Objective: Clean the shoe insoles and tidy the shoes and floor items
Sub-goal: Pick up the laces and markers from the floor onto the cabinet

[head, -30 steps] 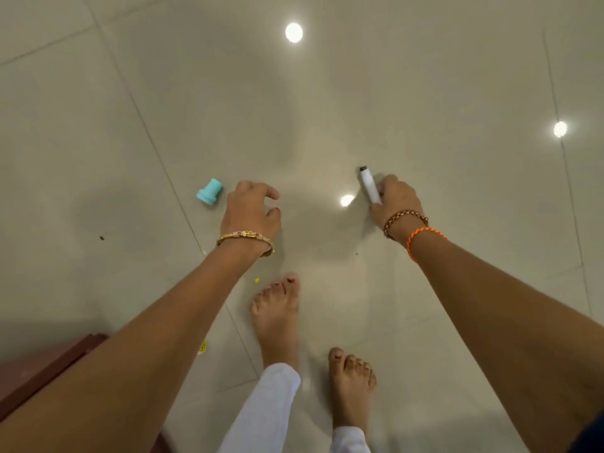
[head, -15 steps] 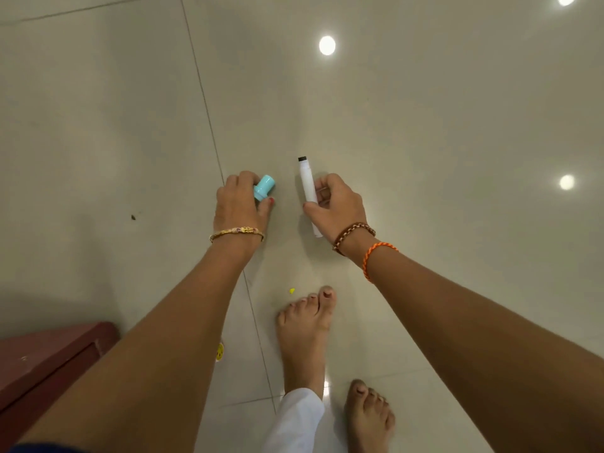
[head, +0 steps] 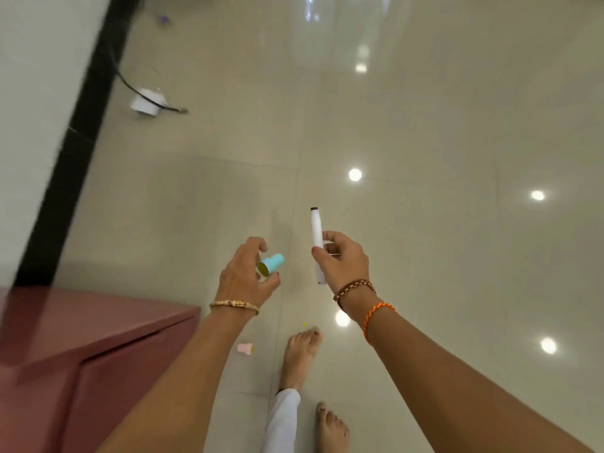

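Hands are raised above a glossy cream tiled floor (head: 425,125), each with something in it. The left hand (head: 245,276) curls its fingers and thumb round a small turquoise cap-shaped piece (head: 273,263), whose yellowish round end faces the palm. The right hand (head: 343,259) pinches a white marker-like tube (head: 316,237) between thumb and fingers; the tube stands nearly upright, its dark tip at the top and its lower end showing below the hand. The two held things are near each other but apart. A gold bangle (head: 233,305) circles the left wrist, while a brown braided band (head: 354,287) and an orange cord (head: 379,313) sit on the right. Below the hands, two bare feet (head: 302,351) stand on the floor, with a white trouser leg (head: 282,420) between them. A small pink piece (head: 245,348) lies on the floor beside the left forearm, and a tiny yellow speck (head: 304,324) lies just ahead of the toes. At lower left is a pink-red cabinet (head: 81,354). Farther off, near a black strip (head: 68,152) along the wall, a white box with a dark cable (head: 147,101) lies blurred.
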